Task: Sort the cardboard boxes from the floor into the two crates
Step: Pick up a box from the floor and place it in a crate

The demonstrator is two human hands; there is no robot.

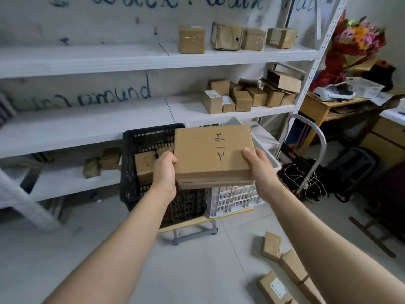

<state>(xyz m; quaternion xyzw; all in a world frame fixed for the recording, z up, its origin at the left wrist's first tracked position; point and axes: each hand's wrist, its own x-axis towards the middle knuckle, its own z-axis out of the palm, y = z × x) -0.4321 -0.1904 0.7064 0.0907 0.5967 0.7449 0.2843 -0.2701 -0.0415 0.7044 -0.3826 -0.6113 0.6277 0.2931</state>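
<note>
I hold a flat brown cardboard box [210,152] with black handwriting on top, level, above the two crates. My left hand [164,170] grips its left edge and my right hand [260,167] grips its right edge. Below it stand a black crate [135,159] on the left, with at least two boxes [144,165] inside, and a white crate [236,197] on the right, its inside mostly hidden by the held box. Three more cardboard boxes [271,245] lie on the floor at the lower right, beside my right forearm.
Both crates rest on a low trolley [195,232] with a curved white handle [315,137]. White shelving [87,60] behind carries several small boxes. A wooden desk [324,108] with flowers and a dark bag [350,167] stand at the right.
</note>
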